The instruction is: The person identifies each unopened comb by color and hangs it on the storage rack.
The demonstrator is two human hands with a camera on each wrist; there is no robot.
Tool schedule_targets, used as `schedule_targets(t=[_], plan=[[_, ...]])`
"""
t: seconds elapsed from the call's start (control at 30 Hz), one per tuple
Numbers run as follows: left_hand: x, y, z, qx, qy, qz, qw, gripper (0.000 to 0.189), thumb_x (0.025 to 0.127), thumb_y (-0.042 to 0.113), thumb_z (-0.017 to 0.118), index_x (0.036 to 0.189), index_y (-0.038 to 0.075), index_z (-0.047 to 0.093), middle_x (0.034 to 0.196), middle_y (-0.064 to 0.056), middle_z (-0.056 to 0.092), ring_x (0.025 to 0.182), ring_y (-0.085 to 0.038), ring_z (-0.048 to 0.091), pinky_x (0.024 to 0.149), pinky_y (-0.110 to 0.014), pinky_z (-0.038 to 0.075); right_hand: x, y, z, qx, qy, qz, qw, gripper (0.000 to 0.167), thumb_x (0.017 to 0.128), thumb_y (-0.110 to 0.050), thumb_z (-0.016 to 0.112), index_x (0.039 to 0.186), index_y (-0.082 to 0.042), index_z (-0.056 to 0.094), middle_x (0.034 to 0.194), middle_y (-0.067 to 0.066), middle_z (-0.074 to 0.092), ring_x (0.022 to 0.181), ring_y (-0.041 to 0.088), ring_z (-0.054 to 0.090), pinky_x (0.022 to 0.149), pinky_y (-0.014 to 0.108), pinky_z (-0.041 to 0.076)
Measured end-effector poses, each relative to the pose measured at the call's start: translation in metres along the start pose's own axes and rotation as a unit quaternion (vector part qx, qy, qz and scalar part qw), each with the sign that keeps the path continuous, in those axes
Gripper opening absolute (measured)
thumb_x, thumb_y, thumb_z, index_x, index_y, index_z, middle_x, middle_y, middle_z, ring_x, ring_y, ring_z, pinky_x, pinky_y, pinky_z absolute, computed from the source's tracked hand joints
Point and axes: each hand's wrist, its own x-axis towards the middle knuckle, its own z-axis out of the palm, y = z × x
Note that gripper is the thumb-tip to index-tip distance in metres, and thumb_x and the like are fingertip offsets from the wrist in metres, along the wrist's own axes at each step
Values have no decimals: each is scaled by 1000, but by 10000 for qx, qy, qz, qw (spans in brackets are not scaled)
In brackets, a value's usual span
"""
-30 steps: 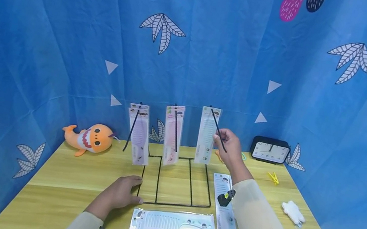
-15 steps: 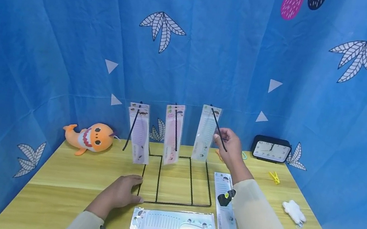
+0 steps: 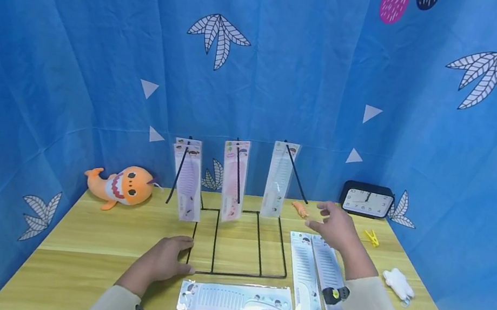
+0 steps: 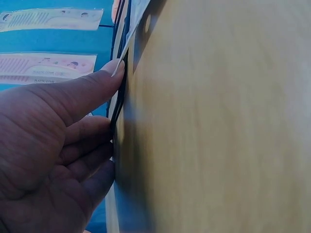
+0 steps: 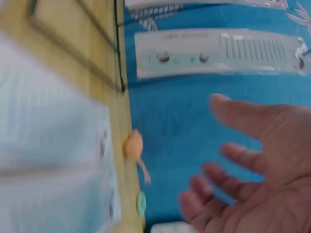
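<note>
My left hand [image 3: 167, 259] rests at the front left corner of a black wire display rack [image 3: 233, 275]. In the left wrist view, the thumb and fingertips touch the wire [image 4: 120, 104]. My right hand [image 3: 339, 228] is right of the rack, fingers apart, holding nothing. Packaged combs hang on the rack's hooks: purple ones [image 3: 187, 180] at left, pink [image 3: 233, 180] in the middle, and one pale green comb [image 3: 279, 179] at right. Another packaged comb [image 3: 236, 300] lies before the rack. Two more, a nearer comb [image 3: 307, 283] and a farther comb [image 3: 329, 273], lie right of it.
An orange shark plush [image 3: 121, 186] sits at the back left. On the right are a black clock [image 3: 366, 200], a yellow clip [image 3: 371, 238] and a white plush piece [image 3: 398, 286]. A small orange item [image 3: 301, 209] lies behind the right hand. Blue curtain [image 3: 263, 69] surrounds the table.
My right hand has let go of the pale green comb at the right hook and moved right and down. That comb hangs by itself. My left hand has stayed at the rack.
</note>
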Motion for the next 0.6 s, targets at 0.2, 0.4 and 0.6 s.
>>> schedule_targets(t=[0.2, 0.4, 0.6], plan=[[1, -1, 1, -32, 6, 7, 10000, 71, 91, 28, 91, 149, -1, 64, 164, -17, 55, 155, -44, 47, 130, -61, 39, -41, 34, -5, -848, -426, 824, 9921, 81, 95, -30, 85, 153, 11, 45, 148, 39, 56, 135, 56, 57, 111, 68, 53], [1, -2, 2, -48, 44, -9, 10000, 71, 91, 28, 91, 150, -1, 63, 164, -17, 55, 155, -44, 47, 130, -62, 39, -61, 47, 2, -1041, -824, 1467, 9802, 94, 91, -36, 90, 153, 14, 41, 142, 40, 56, 126, 52, 60, 108, 69, 54], [0, -1, 3, 0, 43, -7, 10000, 70, 91, 28, 90, 149, 0, 64, 164, -17, 56, 155, -44, 48, 130, -62, 39, -66, 55, 13, -1295, -968, 1371, 9773, 100, 88, -40, 92, 150, 19, 41, 134, 40, 59, 118, 48, 63, 108, 67, 55]])
